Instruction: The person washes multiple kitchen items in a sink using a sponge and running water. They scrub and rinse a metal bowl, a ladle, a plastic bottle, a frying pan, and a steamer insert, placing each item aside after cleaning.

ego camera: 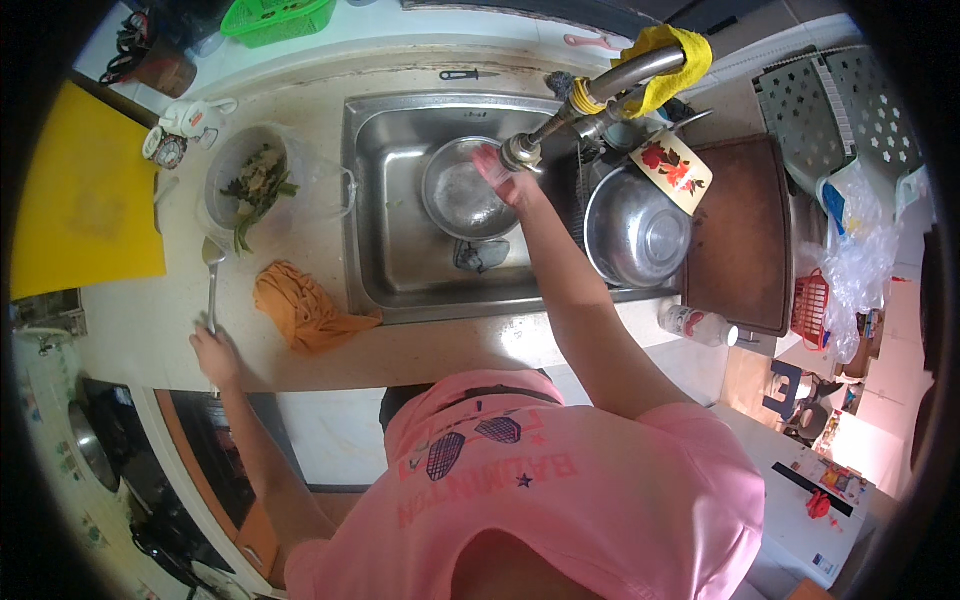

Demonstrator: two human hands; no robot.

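Observation:
My left hand point(216, 358) is at the counter's front edge with its fingers around the handle of a metal spoon point(212, 289). The spoon's bowl points away from me, toward a clear plastic pitcher point(300, 169) lying on its side or tilted, with leafy greens point(261, 187) inside. Under the faucet head point(520, 154), my right hand point(504, 184) is spread and holds nothing. It reaches over the right rim of a metal bowl point(465, 191) in the stainless steel sink point(390, 262). A dark grey cloth or sponge point(481, 255) lies by the bowl's near side.
An orange cloth point(307, 307) lies left of the sink. An upturned metal basin point(637, 225) and a flowered container point(673, 171) stand right of it, near a plastic bottle point(697, 324). A small knife point(469, 75) lies behind the sink. A yellow board point(90, 195) covers the far left.

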